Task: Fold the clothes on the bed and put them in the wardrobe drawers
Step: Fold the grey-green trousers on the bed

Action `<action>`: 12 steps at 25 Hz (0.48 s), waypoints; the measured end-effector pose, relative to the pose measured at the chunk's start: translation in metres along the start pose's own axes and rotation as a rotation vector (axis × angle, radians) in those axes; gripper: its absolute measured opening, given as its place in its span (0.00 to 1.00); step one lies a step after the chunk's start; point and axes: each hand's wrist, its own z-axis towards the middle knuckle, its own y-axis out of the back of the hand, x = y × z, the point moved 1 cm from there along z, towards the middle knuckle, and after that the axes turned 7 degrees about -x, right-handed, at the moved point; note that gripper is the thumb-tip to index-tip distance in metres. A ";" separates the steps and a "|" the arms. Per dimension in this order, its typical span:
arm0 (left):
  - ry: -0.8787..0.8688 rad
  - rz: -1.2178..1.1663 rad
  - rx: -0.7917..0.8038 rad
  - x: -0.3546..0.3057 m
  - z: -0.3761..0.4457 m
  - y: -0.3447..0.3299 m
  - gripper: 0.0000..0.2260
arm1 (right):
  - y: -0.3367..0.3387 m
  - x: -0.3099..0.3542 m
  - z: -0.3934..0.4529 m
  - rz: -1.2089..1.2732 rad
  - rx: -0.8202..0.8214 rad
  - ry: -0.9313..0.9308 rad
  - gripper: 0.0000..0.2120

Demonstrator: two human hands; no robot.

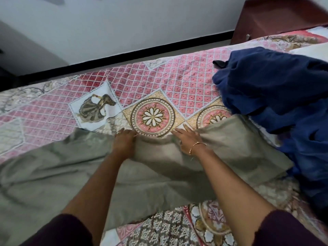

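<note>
A grey-green garment [74,174] lies spread across the near half of the bed, its far edge bunched at the middle. My left hand [124,141] grips that far edge, fingers curled over the cloth. Just to the right, my right hand [189,139], a thin bangle on its wrist, lies on the same edge with fingers stretched flat. A heap of dark blue clothes [276,89] sits crumpled at the right side of the bed, partly overlapping the grey-green garment's right end.
The bed [159,82] has a pink patterned cover with round medallions. Beyond its far side runs a strip of floor and a white wall with a black skirting. A dark red wooden cabinet [276,16] stands at the top right. A white pillow [312,52] shows behind the blue heap.
</note>
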 end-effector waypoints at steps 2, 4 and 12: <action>-0.048 0.104 0.082 0.027 0.002 -0.001 0.18 | -0.004 0.010 0.009 -0.108 0.051 -0.001 0.22; -0.139 0.182 0.144 0.042 0.003 0.000 0.16 | 0.003 0.012 0.011 -0.188 0.038 -0.008 0.17; -0.475 0.107 -0.377 0.061 -0.010 0.013 0.09 | 0.040 -0.002 -0.033 0.296 0.054 -0.077 0.12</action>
